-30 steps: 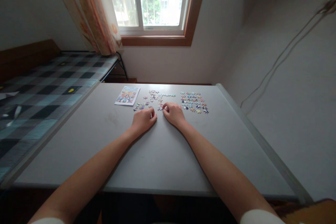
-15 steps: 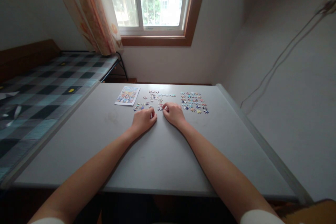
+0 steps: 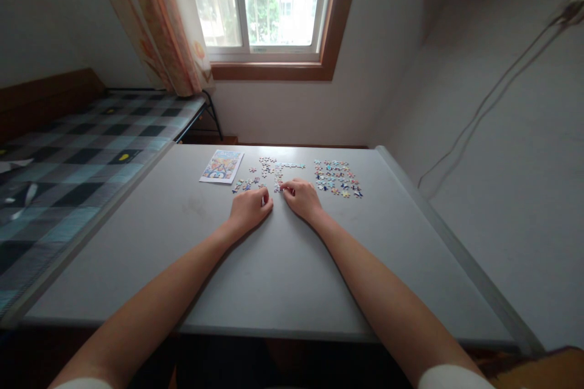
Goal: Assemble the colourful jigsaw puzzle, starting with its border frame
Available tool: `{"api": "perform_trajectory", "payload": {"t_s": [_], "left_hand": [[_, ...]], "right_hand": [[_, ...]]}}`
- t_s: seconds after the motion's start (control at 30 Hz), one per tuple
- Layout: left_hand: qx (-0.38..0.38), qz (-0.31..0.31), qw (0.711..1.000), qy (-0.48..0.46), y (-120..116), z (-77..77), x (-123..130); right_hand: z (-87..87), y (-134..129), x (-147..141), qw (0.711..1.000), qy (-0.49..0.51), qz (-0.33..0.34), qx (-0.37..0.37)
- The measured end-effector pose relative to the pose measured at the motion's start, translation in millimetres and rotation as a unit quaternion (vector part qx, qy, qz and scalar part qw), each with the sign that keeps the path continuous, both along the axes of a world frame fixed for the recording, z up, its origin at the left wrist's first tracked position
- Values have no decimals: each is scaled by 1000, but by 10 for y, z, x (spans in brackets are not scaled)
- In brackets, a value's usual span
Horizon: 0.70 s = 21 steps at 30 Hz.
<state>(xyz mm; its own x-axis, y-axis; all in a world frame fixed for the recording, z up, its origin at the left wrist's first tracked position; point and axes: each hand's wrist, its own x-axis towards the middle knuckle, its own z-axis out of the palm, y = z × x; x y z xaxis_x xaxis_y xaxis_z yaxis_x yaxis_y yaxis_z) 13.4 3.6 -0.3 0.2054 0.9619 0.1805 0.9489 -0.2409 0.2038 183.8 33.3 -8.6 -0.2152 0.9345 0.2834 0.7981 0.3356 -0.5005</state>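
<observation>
My right hand (image 3: 301, 197) rests on the white table, its fingertips together at the lower end of a joined corner strip of puzzle pieces (image 3: 278, 175). Whatever lies between those fingertips is too small to make out. Curled up on the table, my left hand (image 3: 252, 206) is just below a loose group of pieces (image 3: 247, 183); what its fingers may hold is hidden. More loose pieces (image 3: 267, 164) lie left of the strip. Rows of pieces (image 3: 337, 176) are spread to the right of my right hand. A printed picture card (image 3: 222, 166) lies at the left.
The white table (image 3: 274, 279) reaches a wall on the right, where a cable (image 3: 479, 110) hangs. Left of the table stands a bed with a checked cover (image 3: 91, 152). A window (image 3: 278, 6) and a curtain (image 3: 159, 24) are behind.
The fingertips of my right hand have shifted slightly left, onto the lower end of the strip. My left hand has not visibly moved.
</observation>
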Motion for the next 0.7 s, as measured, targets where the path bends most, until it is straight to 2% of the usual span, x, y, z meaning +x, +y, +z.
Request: {"api": "perform_trajectory", "payload": {"t_s": [0.7], "left_hand": [[-7, 7, 1000, 17, -6, 13, 4]], "right_hand": [[2, 2, 2, 1000, -2, -5, -7]]}}
